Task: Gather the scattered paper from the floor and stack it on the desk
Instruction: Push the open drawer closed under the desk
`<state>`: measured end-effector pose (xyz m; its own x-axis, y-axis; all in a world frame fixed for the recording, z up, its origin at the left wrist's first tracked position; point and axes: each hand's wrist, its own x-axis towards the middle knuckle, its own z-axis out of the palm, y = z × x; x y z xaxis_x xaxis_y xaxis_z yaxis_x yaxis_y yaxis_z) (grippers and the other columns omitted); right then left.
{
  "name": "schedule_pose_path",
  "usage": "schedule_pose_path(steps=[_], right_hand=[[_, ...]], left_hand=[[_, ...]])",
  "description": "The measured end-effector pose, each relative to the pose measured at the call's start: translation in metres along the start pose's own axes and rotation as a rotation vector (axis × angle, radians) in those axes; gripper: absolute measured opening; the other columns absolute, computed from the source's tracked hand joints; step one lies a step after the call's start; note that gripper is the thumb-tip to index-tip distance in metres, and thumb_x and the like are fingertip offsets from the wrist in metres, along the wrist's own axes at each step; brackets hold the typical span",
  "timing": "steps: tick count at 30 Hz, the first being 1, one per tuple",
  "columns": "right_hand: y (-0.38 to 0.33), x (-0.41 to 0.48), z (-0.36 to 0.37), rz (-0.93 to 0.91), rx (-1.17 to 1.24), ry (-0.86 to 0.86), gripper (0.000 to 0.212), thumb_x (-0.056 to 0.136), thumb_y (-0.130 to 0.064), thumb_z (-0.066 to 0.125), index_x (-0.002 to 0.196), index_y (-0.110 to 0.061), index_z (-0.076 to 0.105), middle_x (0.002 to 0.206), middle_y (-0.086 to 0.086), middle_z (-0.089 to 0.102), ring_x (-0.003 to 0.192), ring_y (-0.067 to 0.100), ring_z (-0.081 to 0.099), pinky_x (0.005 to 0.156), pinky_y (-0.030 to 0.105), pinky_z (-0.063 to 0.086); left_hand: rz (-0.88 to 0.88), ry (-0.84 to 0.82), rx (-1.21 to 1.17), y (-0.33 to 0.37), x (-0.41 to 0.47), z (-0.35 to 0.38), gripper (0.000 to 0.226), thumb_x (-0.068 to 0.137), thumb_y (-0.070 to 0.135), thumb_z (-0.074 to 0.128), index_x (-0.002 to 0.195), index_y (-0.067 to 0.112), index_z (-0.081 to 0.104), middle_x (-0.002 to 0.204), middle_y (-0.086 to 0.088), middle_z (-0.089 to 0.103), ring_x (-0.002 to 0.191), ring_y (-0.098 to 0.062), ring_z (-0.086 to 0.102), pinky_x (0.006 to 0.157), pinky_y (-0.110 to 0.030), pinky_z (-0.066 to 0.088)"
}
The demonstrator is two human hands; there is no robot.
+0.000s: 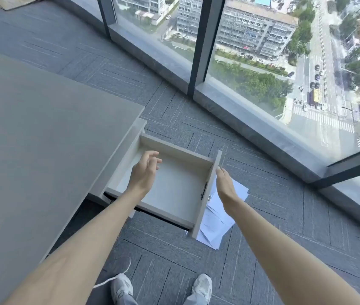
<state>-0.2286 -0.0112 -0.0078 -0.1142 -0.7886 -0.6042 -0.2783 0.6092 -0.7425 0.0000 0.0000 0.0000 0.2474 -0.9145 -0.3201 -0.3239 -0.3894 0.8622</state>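
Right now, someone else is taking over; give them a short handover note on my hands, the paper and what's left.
Left hand: open, over the open drawer, holding nothing.
Right hand: open, fingertips by the drawer front.
Paper: loose sheets on the carpet under the drawer front, partly hidden.
Done: nothing on the desk yet.
Left: gather the sheets, stack them on the desk.

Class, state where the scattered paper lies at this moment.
In the head view, the paper lies on the carpet right of centre, beside and partly under the front of the open drawer, beneath the right hand.
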Motion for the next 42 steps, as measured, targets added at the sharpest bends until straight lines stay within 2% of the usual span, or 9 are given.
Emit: schedule_pose_path(steps=[4,10,13,22,28,31,33,38,42], right_hand=[[0.024,0.027,0.017,0.147,0.049,-0.036,0.064,0.102,-0.050,0.021,0.159,-0.022,0.017,0.165,-0.009,0.016,0.152,0.015,0.016,0.118,0.039,0.017],[0.042,0.042,0.035,0.214,0.055,0.035,0.075,0.089,-0.063,0.026,0.149,-0.018,0.035,0.136,-0.004,0.046,0.125,0.020,0.044,0.113,0.047,0.032],[0.051,0.054,0.040,0.216,0.076,0.036,0.102,0.067,-0.075,0.030,0.154,-0.023,0.028,0.156,-0.006,0.038,0.141,0.021,0.039,0.116,0.053,0.032],[0.029,0.058,0.073,0.223,0.028,-0.086,0.111,0.062,-0.084,0.031,0.157,-0.027,0.019,0.163,-0.004,0.028,0.140,0.031,0.041,0.113,0.050,0.035],[0.027,0.085,0.097,0.199,-0.045,-0.099,0.118,0.058,-0.095,0.037,0.152,-0.024,0.030,0.142,0.007,0.053,0.129,0.032,0.052,0.112,0.053,0.036],[-0.009,0.057,0.112,0.166,-0.071,-0.133,0.103,0.072,-0.083,0.033,0.150,-0.017,0.033,0.127,0.021,0.058,0.113,0.035,0.061,0.107,0.051,0.043],[-0.022,0.048,0.123,0.138,-0.052,-0.169,0.083,0.092,-0.067,0.031,0.148,-0.006,0.036,0.133,0.033,0.053,0.121,0.045,0.055,0.109,0.053,0.041],[-0.030,0.050,0.146,0.121,0.005,-0.227,0.058,0.103,-0.054,0.023,0.148,-0.019,0.038,0.124,0.009,0.059,0.114,0.028,0.058,0.109,0.048,0.040],[-0.033,0.056,0.166,0.108,0.030,-0.251,0.061,0.103,-0.055,0.023,0.151,-0.018,0.036,0.142,0.014,0.052,0.116,0.029,0.058,0.101,0.046,0.044]], left_hand=[[-0.030,-0.051,-0.013,-0.027,0.019,0.003,0.035,0.089,0.034,0.034,0.116,0.027,0.056,0.104,0.008,0.069,0.095,-0.010,0.064,0.088,-0.037,0.049],[-0.035,-0.079,-0.031,-0.051,0.033,-0.007,0.037,0.091,0.035,0.033,0.119,0.026,0.055,0.108,0.009,0.068,0.101,-0.010,0.062,0.084,-0.028,0.044],[-0.035,-0.084,-0.032,-0.054,0.034,-0.013,0.036,0.093,0.033,0.033,0.120,0.025,0.055,0.109,0.008,0.067,0.103,-0.010,0.061,0.080,-0.024,0.041],[-0.002,-0.061,0.053,-0.041,0.041,-0.045,0.041,0.088,0.039,0.031,0.118,0.028,0.056,0.117,0.009,0.068,0.112,-0.013,0.059,0.093,-0.032,0.041],[0.054,-0.106,0.177,-0.054,0.033,-0.066,0.044,0.096,0.037,0.034,0.134,0.022,0.051,0.139,0.004,0.055,0.129,-0.013,0.047,0.098,-0.026,0.033],[0.139,-0.109,0.437,-0.075,0.027,-0.069,0.069,0.086,0.057,0.037,0.143,0.019,0.040,0.153,0.001,0.037,0.143,-0.014,0.028,0.114,-0.031,0.020],[0.162,-0.089,0.578,-0.084,0.023,-0.070,0.095,0.075,0.073,0.040,0.151,0.017,0.027,0.160,0.000,0.021,0.148,-0.014,0.014,0.118,-0.034,0.011],[-0.066,-0.079,0.647,-0.099,0.016,-0.073,0.123,0.069,0.078,0.057,0.154,0.017,-0.009,0.163,-0.001,-0.011,0.151,-0.019,-0.002,0.119,-0.044,0.009],[-0.159,-0.108,0.691,-0.117,0.014,-0.075,0.131,0.066,0.080,0.056,0.153,0.014,-0.016,0.162,-0.003,-0.016,0.150,-0.019,-0.009,0.121,-0.044,0.005]])
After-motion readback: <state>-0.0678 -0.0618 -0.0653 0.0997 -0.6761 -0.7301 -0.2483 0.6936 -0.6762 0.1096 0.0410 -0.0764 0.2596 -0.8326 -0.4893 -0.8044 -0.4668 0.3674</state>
